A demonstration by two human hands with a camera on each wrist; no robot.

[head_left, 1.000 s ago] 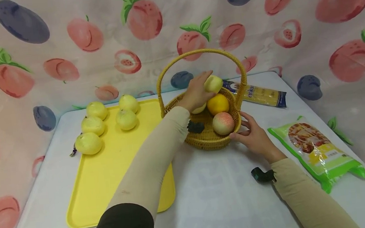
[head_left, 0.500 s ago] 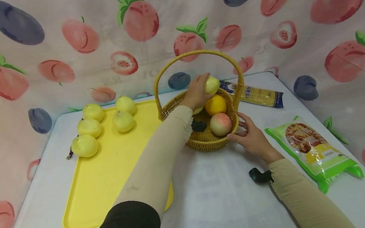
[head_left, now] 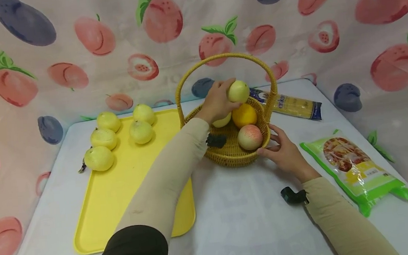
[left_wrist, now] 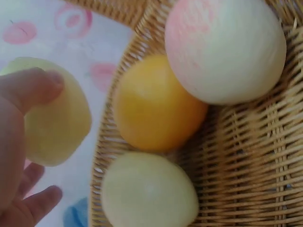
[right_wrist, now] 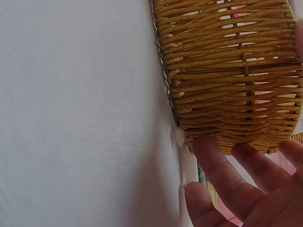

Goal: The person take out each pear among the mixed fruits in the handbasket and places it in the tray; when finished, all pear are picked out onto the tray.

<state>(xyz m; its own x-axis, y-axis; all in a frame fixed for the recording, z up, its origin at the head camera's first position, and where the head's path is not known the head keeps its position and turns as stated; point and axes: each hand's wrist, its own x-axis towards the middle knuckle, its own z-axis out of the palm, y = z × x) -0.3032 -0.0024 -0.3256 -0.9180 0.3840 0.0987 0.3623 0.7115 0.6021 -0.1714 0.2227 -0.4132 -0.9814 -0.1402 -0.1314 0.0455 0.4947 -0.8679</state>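
In the head view my left hand (head_left: 218, 101) holds a pale yellow-green round fruit (head_left: 238, 91) above the back of a wicker basket (head_left: 234, 161). The left wrist view shows its thumb across the fruit, outside the rim. Inside the basket lie an orange (head_left: 244, 115), a peach (head_left: 250, 137) and another pale yellow-green fruit (left_wrist: 150, 191), partly hidden by the left arm in the head view. My right hand (head_left: 282, 153) grips the basket's near right side, thumb at the rim. In the right wrist view its fingers (right_wrist: 222, 170) touch the wicker wall.
A yellow tray (head_left: 123, 203) lies left, with several pale yellow-green fruits (head_left: 141, 132) at its far end, some over its left edge. A pasta packet (head_left: 293, 105) lies behind the basket to the right. A green food bag (head_left: 353, 167) lies right. The basket's tall handle (head_left: 223, 56) arches overhead.
The fruit in my left hand is slightly higher above the basket. My right hand keeps its place on the basket, and the head view has shifted a little.
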